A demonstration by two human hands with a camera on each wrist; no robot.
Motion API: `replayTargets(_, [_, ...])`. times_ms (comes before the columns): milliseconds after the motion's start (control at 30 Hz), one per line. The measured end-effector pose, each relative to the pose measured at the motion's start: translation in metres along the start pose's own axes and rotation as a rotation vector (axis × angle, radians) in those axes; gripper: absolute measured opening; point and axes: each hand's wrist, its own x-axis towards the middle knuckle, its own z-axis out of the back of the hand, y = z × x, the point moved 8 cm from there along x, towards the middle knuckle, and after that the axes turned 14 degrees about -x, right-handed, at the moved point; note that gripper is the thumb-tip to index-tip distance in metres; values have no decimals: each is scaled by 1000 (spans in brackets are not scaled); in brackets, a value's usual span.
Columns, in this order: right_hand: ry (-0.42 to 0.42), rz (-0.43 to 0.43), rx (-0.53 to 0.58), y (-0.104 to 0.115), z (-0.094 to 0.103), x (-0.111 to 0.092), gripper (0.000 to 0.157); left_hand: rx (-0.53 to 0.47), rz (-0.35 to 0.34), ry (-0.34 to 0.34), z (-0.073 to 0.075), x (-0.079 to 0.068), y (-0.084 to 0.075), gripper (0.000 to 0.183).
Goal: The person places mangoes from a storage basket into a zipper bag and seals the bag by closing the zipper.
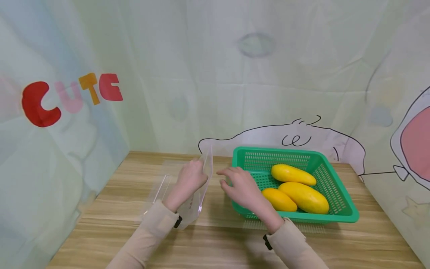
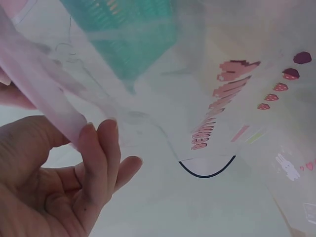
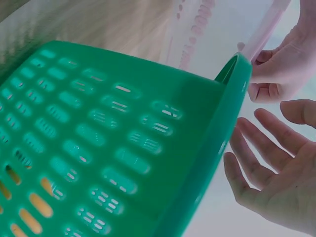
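My left hand (image 1: pixel 191 177) pinches the edge of a clear zip bag (image 1: pixel 192 215), which stands upright above the table. In the left wrist view, red lettering and small strawberry prints mark the bag's side, and the fingertips (image 2: pixel 109 131) grip its pinkish rim. Between the bag and a green plastic basket (image 1: pixel 340 186) is my right hand (image 1: pixel 243 186), fingers spread and relaxed, holding nothing. The right wrist view has it close beside the basket's rim (image 3: pixel 217 148); whether it touches cannot be told. Three yellow mangoes (image 1: pixel 304 198) lie in the basket.
Another clear plastic bag (image 1: pixel 161 190) seems to lie flat on the wooden table (image 1: pixel 111 224), left of the left hand. Printed curtains (image 1: pixel 188 74) close off the table's back and sides, with the word CUTE on the left one.
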Motion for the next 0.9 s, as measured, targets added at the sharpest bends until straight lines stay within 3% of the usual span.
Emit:
replayTargets(300, [54,6,-25,9,-5,16,33,41,-75,-29,7,-1,-11,21])
replayTargets(500, [112,-10,-48,11,-11,23,30,50,-80,-31,10,-2,-15,14])
replayTargets(900, [124,-18,-50,9,-14,28,28,41,-106,-66,21,-4,-21,7])
